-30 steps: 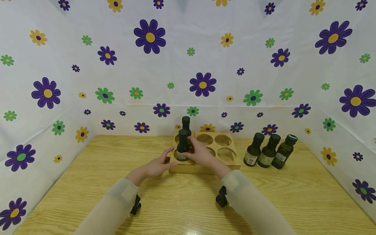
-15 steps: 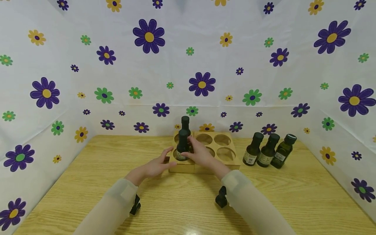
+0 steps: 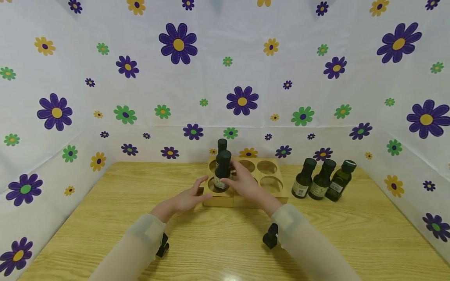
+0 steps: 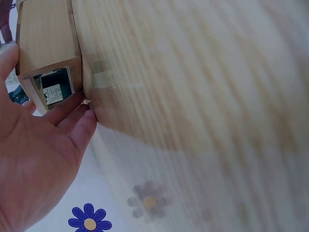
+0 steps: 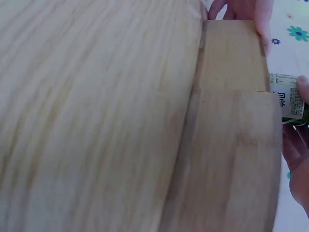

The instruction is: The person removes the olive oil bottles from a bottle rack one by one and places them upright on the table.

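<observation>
My right hand (image 3: pixel 247 185) grips a dark glass bottle (image 3: pixel 223 168) with a black cap, thumb in front and fingers behind. The bottle leans slightly right, its base at the front-left hole of a wooden bottle rack (image 3: pixel 218 201). Part of its pale label (image 5: pixel 288 99) shows in the right wrist view. At the rack's left end, my left hand (image 3: pixel 186 199) holds the corner, thumb and fingers spread around it. Behind the gripped bottle, another dark bottle (image 3: pixel 222 144) stands in the back-left hole. Through the rack's open end, a labelled bottle (image 4: pixel 55 89) appears in the left wrist view.
Three dark bottles stand to the right of the rack: a near one (image 3: pixel 302 181), a middle one (image 3: pixel 320 183) and a squarer one (image 3: pixel 339 183). A flowered cloth (image 3: pixel 211 78) encloses the wooden table (image 3: pixel 218 242) at back and sides.
The bottle in my right hand has risen slightly, shifted right and tilted from upright. My right hand has moved right with it. My left hand keeps its place at the rack.
</observation>
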`<action>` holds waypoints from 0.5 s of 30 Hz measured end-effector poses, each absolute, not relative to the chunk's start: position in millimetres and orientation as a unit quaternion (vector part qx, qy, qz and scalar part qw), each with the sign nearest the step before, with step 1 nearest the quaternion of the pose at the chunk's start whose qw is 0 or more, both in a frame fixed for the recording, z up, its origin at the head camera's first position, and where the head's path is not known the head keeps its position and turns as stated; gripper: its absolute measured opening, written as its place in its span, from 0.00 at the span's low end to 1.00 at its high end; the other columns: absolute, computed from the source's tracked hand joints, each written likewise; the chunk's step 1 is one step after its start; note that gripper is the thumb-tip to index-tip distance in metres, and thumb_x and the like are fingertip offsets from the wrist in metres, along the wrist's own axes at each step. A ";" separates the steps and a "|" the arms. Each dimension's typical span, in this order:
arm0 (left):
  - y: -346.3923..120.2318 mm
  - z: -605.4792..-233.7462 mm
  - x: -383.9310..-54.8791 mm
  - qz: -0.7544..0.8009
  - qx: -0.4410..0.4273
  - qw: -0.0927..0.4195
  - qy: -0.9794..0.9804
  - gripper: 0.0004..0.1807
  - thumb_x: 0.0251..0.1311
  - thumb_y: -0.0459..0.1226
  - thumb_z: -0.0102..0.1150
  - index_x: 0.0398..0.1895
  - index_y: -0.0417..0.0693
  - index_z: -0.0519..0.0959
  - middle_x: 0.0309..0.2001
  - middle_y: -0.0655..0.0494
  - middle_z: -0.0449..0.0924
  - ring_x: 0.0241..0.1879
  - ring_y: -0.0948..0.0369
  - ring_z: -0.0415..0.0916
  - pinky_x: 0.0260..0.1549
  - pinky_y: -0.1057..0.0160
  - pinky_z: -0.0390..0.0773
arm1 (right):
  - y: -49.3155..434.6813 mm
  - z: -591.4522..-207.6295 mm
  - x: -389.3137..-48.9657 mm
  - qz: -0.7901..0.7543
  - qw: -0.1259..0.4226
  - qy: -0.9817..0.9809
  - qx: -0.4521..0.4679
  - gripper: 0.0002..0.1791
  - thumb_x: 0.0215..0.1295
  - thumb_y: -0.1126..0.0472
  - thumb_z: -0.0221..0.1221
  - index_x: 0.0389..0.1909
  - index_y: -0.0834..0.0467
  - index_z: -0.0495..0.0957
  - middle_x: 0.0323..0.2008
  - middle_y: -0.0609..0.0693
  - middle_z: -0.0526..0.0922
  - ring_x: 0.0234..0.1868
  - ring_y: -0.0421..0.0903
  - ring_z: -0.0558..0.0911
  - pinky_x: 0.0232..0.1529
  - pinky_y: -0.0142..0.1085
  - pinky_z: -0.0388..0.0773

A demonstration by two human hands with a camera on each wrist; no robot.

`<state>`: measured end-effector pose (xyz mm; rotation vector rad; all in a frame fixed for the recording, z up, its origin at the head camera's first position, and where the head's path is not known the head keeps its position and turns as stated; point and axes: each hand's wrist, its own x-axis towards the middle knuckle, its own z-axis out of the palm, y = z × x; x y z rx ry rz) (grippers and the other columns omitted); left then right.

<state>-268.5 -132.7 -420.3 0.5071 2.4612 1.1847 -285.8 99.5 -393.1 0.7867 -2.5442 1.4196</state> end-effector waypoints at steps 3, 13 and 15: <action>-132.9 -420.5 -268.4 0.420 0.181 0.179 0.871 0.44 0.68 0.57 0.50 0.78 0.58 0.39 0.69 0.35 0.59 0.68 0.42 0.57 0.64 0.41 0.57 | 102.4 -387.8 -284.0 0.461 0.085 -0.841 0.271 0.30 0.62 0.62 0.66 0.62 0.61 0.66 0.53 0.56 0.77 0.54 0.52 0.76 0.53 0.48 0.76; -130.5 -419.9 -268.8 0.422 0.181 0.180 0.870 0.44 0.68 0.57 0.50 0.78 0.58 0.39 0.69 0.34 0.58 0.68 0.42 0.57 0.64 0.41 0.57 | 120.4 -358.7 -265.7 0.481 0.116 -0.822 0.283 0.30 0.59 0.69 0.66 0.60 0.69 0.65 0.50 0.63 0.77 0.52 0.58 0.77 0.54 0.46 0.76; -130.3 -419.6 -268.1 0.423 0.180 0.180 0.870 0.44 0.69 0.56 0.50 0.78 0.58 0.39 0.70 0.34 0.58 0.69 0.42 0.57 0.64 0.41 0.56 | 126.6 -353.8 -260.4 0.474 0.122 -0.824 0.285 0.31 0.59 0.69 0.67 0.60 0.69 0.65 0.50 0.64 0.77 0.52 0.59 0.77 0.53 0.47 0.76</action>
